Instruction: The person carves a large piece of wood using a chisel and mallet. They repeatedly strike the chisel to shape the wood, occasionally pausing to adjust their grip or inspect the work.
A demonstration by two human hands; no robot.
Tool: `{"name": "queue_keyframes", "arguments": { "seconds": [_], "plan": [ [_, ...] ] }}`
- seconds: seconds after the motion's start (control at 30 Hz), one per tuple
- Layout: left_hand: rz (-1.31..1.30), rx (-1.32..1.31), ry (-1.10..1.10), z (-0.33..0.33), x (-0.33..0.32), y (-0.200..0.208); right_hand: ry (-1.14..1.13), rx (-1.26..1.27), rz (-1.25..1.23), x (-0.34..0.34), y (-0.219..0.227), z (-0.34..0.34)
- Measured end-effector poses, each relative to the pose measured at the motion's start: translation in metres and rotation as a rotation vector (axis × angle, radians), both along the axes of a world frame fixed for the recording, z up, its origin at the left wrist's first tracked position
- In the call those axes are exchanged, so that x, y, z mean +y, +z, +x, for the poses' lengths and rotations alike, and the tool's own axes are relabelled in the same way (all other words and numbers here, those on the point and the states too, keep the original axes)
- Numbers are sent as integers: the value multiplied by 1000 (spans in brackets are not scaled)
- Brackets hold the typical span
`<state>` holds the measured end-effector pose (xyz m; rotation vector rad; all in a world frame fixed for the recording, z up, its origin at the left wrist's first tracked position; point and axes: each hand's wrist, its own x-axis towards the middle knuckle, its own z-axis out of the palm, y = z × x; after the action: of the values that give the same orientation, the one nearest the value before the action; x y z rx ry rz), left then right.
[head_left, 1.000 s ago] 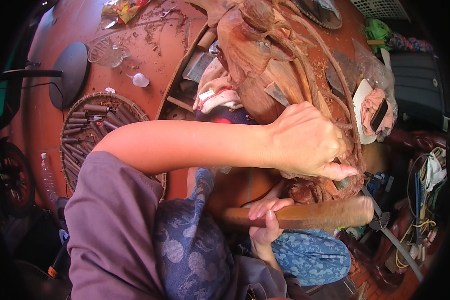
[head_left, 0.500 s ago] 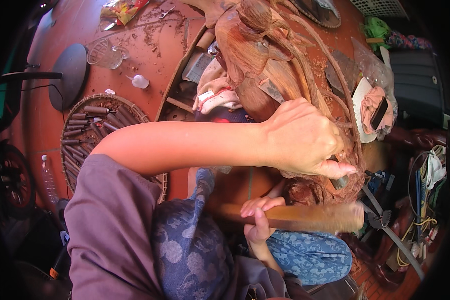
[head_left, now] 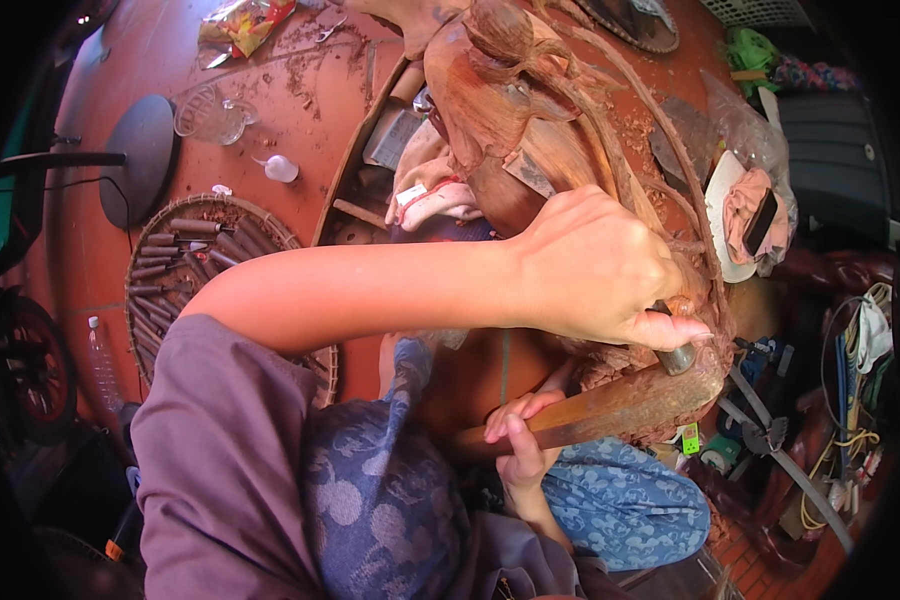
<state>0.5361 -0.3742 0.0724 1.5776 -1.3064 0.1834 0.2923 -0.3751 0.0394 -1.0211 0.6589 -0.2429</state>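
My left hand (head_left: 600, 270) reaches across from the left, fist closed around a chisel (head_left: 678, 360) whose dark butt end sticks out below the thumb. Its blade is hidden behind the hand. The chisel sits against a large reddish wood carving (head_left: 485, 95) with a figure and curving branches. My right hand (head_left: 525, 435) grips a wooden mallet (head_left: 620, 405), a thick club-like bat, over my lap. The mallet's broad end lies right at the chisel's butt and appears to touch it.
Left of my arm, a round woven tray (head_left: 170, 205) holds several dark-handled chisels. Beyond it stand a glass mug (head_left: 215, 118) and a small white bottle (head_left: 280, 168). A cloth (head_left: 435, 180) lies beside the carving. At right are a phone (head_left: 760, 222) on a cap and a metal strap (head_left: 805, 490).
The mallet's broad end has swung up, away from my lap, to the chisel's butt. My left hand has hardly shifted.
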Motion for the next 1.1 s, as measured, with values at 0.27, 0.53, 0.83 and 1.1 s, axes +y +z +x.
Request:
{"name": "queue_keyframes", "arguments": {
  "seconds": [0.27,0.53,0.83,1.1],
  "plan": [
    [52,11,-22,1,4,4,-39,-159,-25,7,-7,4],
    [36,-29,-26,3,8,4,-9,-155,-4,9,-6,4],
    [34,-36,-21,-17,22,14,61,-82,-59,0,2,3],
    [15,-27,-53,-11,-9,3,-30,-248,7,-12,6,9]
  ]
}}
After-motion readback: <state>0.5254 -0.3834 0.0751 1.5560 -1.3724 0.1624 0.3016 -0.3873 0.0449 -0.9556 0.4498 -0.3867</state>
